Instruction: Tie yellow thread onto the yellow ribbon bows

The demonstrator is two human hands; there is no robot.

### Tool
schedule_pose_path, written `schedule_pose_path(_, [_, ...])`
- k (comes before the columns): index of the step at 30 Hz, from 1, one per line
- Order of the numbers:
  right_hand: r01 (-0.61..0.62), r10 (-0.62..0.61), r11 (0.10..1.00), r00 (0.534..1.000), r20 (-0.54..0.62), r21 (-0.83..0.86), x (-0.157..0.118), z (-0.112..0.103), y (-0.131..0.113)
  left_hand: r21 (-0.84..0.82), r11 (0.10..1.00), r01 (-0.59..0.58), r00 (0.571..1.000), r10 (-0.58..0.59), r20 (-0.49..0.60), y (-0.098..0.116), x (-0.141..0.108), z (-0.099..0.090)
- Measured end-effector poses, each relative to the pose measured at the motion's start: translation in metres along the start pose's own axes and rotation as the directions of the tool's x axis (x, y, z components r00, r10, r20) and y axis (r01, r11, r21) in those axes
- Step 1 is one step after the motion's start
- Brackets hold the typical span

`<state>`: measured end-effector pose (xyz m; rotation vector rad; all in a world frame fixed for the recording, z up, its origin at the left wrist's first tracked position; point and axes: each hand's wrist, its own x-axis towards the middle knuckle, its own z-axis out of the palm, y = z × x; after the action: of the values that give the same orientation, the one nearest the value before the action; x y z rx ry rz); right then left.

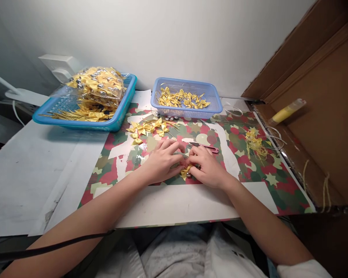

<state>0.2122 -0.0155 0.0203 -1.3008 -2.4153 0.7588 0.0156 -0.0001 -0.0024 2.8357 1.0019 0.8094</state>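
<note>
1. No text, label, brand, number or sign can be read anywhere.
2. On the white clothing (220, 247), lower in view than the right grip (204, 166) and nearer the body, a few small dark marks (239, 253) show; they are too small to tell whether they are letters.
</note>
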Motion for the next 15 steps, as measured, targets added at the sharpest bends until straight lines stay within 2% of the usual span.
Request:
schedule_pose_path(8, [-0.009, 0.01, 1.0, 0.999, -0.035, 0.022, 0.0013, 0.002, -0.0014, -0.02, 0.999, 0.047, 0.998, -0.046, 0.047, 0.0042, 0.0016, -0.0031])
schedule_pose_path(15, [-0.022, 0.021, 1.0, 0.999, -0.036, -0.008, 0.0014, 0.0055, -0.0019, -0.031, 0.998, 0.049, 0.998, -0.048, 0.033, 0.0055, 0.0013, -0.003])
